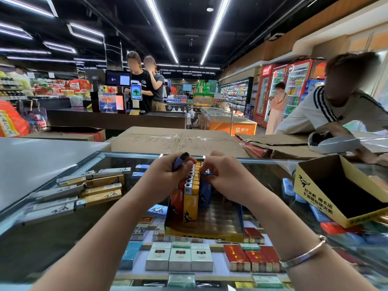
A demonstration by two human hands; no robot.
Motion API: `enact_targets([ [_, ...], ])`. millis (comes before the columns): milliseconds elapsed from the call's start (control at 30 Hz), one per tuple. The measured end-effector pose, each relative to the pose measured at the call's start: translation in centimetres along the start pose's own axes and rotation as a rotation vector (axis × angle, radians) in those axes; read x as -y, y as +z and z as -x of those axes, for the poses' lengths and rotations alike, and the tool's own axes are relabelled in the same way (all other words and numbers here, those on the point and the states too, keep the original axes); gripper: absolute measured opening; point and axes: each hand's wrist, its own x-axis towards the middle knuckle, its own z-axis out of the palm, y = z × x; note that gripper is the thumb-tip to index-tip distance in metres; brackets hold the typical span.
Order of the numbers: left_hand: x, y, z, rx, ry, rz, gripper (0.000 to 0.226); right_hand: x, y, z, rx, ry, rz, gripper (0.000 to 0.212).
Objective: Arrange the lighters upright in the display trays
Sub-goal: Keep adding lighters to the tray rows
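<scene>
The left hand (168,175) grips a purple lighter (180,161) above the display tray (240,219) on the glass bench (63,244). The right hand (223,175) pinches the tops of blue lighters (205,191) standing right of the yellow lighters (192,198).

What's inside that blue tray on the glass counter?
The blue tray holds upright orange, yellow and blue lighters at its far end; the near part is bare. Both hands cover the farthest lighters.
</scene>
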Motion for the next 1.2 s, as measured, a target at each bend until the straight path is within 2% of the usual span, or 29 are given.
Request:
enact_targets([
  [67, -0.1, -0.1, -0.1, -0.075, 0.044, -0.072, 0.033, -0.1, 0.0, 0.0, -0.003, 0.003, -0.03, 0.014],
  [133, -0.4, -0.5, -0.2, -0.175, 0.048, -0.03, 0.044, -0.1, -0.1, 0.0, -0.013, -0.001, -0.047, 0.013],
  [300, -1.2, -1.1, -0.3, -0.322, 0.066, 0.231, 0.032, 0.0, -0.2, 0.1, -0.134, -0.019, -0.069, 0.013],
  [433, -1.4, -1.2, -0.3, -0.355, 0.015, 0.414, 0.037, 0.7, -0.5, 0.1, -0.263, -0.043, -0.295, 0.006],
  [600, -1.7, -1.0, -0.3, -0.35, -0.005, 0.578, 0.045, 1.8, -0.3, 0.2, -0.086, -0.003, -0.654, 0.018],
  [700, -1.8, -0.9, -0.1, -0.272, -0.003, 0.631, 0.055, 2.1, 0.0, 0.2, -0.116, -0.007, -0.73, 0.019],
  [767, -1.9, -0.8, 0.1, -0.196, 0.006, 0.639, 0.056, 2.1, -0.2, 0.2, -0.186, 0.006, -0.803, 0.014],
  [833, -1.8, -0.6, 0.2, -0.159, 0.007, 0.646, 0.041, 1.8, -0.8, 0.2, -0.243, 0.026, -0.884, 0.013],
  [900, -1.9, -0.3, 0.1, -0.171, 0.025, 0.575, 0.028, 1.5, -1.3, 0.2, -0.255, 0.06, -0.968, 0.013],
  [967, -2.0, -0.1, -0.1, -0.213, 0.117, 0.444, 0.022, 1.3, -1.6, 0.1, -0.22, 0.109, -1.019, 0.006],
  [1067, -2.0, 0.4, -0.3, -0.235, 0.25, 0.354, 0.02, 1.0, -1.7, 0.1, -0.161, 0.2, -1.078, 0.018],
  [1167, -1.9, 0.6, -0.3, -0.175, 0.249, 0.253, 0.026, 0.7, -1.7, 0.1, -0.173, 0.238, -1.17, 0.004],
  [1200, -1.9, 0.7, -0.2, -0.146, 0.236, 0.229, 0.03, 0.6, -1.7, 0.1, -0.203, 0.246, -1.2, 0.009],
])
